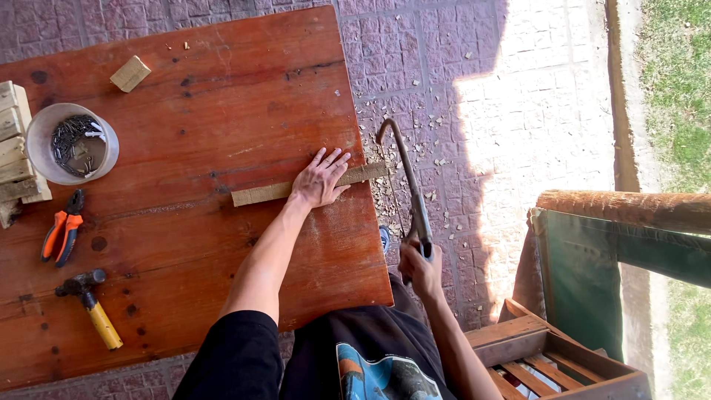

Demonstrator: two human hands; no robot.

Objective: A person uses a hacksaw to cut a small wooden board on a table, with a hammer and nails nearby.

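Note:
My left hand (320, 180) lies flat with fingers spread on a narrow wooden strip (259, 192). The strip rests across the reddish wooden table (207, 111), and its end (374, 171) sticks out past the table's right edge. My right hand (420, 267) is shut on the handle of a hacksaw (409, 181). The saw's frame arches up beside the table edge, and its far end sits at the overhanging part of the strip.
A clear plastic tub of nails (72, 144), orange pliers (63, 235), a yellow-handled hammer (92, 304), a small wood block (130, 73) and stacked wood pieces (15, 148) lie on the table's left. Wood chips litter the paving. A wooden crate (548, 359) stands at lower right.

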